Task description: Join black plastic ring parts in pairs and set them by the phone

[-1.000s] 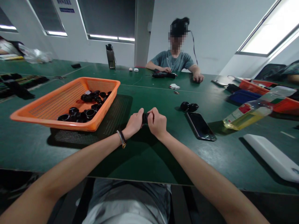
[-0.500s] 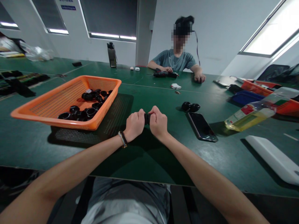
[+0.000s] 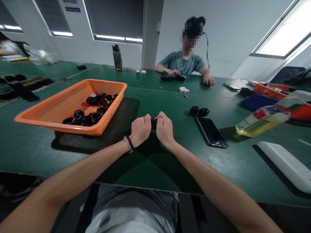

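Both hands are closed round one small black part [image 3: 153, 124], which shows only in the narrow gap between them. My left hand [image 3: 141, 130] grips its left end and my right hand [image 3: 164, 129] its right end, above the green table [image 3: 145, 165]. Most of the part is hidden by my fingers. To the left, an orange basket [image 3: 60, 128] holds several black round parts [image 3: 96, 117]. On the right, two joined black round pieces [image 3: 199, 111] lie just behind a phone [image 3: 211, 132].
A bottle of yellow liquid [image 3: 262, 121] lies tilted at the right, near a white case [image 3: 284, 165]. Further right are a blue tray [image 3: 259, 102] and orange baskets [image 3: 270, 92]. Across the table sits a person [image 3: 184, 64] by a black power tool [image 3: 171, 77].
The whole view has shifted slightly. Both hands keep their grip on the black part, with a very small change in the right hand's angle.
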Demonstrator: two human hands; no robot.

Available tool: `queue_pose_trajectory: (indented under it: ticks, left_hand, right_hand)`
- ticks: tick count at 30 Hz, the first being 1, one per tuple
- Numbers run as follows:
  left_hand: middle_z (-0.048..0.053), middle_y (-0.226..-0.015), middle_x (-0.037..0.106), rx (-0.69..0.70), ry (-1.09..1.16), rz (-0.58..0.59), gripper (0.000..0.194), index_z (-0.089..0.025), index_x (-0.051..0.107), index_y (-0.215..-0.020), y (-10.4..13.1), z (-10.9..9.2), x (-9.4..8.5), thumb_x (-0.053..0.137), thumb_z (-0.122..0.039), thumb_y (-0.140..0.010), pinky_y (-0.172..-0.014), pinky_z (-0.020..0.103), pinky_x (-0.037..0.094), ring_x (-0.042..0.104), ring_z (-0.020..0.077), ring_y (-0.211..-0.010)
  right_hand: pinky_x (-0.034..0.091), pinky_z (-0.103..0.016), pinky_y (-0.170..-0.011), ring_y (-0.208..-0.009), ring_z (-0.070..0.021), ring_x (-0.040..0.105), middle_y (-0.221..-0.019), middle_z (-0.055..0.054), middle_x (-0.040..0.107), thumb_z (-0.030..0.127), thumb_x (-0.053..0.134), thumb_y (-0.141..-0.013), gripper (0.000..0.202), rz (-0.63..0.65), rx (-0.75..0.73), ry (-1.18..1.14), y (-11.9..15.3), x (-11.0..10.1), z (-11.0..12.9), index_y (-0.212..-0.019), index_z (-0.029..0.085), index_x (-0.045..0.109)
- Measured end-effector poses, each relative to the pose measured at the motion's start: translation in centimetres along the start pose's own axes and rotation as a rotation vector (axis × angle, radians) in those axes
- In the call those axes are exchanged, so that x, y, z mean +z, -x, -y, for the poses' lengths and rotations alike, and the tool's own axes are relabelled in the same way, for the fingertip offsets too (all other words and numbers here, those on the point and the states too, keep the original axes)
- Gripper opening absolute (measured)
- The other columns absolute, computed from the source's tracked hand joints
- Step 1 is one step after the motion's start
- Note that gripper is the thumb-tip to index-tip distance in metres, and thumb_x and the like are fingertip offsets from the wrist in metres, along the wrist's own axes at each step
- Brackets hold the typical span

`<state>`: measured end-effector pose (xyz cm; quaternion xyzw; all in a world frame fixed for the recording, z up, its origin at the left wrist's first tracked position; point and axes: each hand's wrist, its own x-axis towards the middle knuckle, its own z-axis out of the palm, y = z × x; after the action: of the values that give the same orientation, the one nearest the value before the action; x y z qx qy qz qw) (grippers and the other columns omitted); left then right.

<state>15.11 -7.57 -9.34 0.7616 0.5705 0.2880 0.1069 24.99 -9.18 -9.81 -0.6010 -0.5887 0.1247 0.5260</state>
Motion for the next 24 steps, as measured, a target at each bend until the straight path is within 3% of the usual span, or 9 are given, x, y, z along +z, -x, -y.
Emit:
queue_pose_trajectory:
  ticks: [8,14,17,22,24]
  left_hand:
    - [0.008,-0.069,0.068,0.095,-0.070,-0.064,0.053,-0.014,0.065,-0.081,0.0,0.5,0.3,0.015,-0.027,-0.092,-0.055,0.024,0.036,0.062,0.0170,-0.063]
    - [0.007,-0.066,0.067,0.230,-0.164,-0.068,0.050,-0.015,0.064,-0.084,0.0,1.0,0.1,0.015,-0.027,-0.091,-0.055,0.024,0.035,0.062,0.0173,-0.063]
    - [0.007,-0.068,0.067,0.288,-0.164,-0.062,0.048,-0.015,0.063,-0.087,-0.1,1.1,0.1,0.017,-0.027,-0.091,-0.058,0.024,0.036,0.062,0.0166,-0.064]
    - [0.007,-0.074,0.068,0.158,-0.102,-0.008,0.048,-0.016,0.062,-0.086,-0.8,0.9,0.4,0.015,-0.023,-0.091,-0.060,0.025,0.038,0.063,0.0188,-0.069]
    - [0.009,-0.078,0.068,0.060,-0.045,0.016,0.048,-0.016,0.062,-0.083,-1.3,1.0,0.4,0.014,-0.021,-0.091,-0.061,0.026,0.038,0.063,0.0203,-0.074]
  right_hand:
    - [0.026,-0.025,-0.052,-0.051,-0.0131,0.037,-0.050,0.003,0.038,0.017,0.030,-0.078,0.025,0.013,0.107,-0.091,-0.1,0.2,-0.1,-0.054,0.022,0.032]
    - [0.024,-0.023,-0.043,-0.046,-0.0117,0.034,-0.047,0.003,0.036,0.019,0.033,-0.078,0.029,0.041,0.240,-0.212,-0.3,1.1,-1.5,-0.049,0.022,0.032]
    - [0.023,-0.022,-0.039,-0.044,-0.0112,0.034,-0.047,0.004,0.035,0.020,0.033,-0.080,0.030,0.042,0.232,-0.280,-0.4,1.5,-2.2,-0.050,0.022,0.032]
    - [0.027,-0.023,-0.040,-0.046,-0.0117,0.039,-0.050,0.003,0.041,0.024,0.032,-0.084,0.031,0.060,0.209,-0.193,-0.7,1.3,-2.3,-0.053,0.022,0.034]
    - [0.033,-0.024,-0.046,-0.049,-0.0126,0.043,-0.053,0.002,0.046,0.030,0.033,-0.086,0.030,0.122,0.117,-0.118,-0.8,1.0,-2.2,-0.059,0.022,0.039]
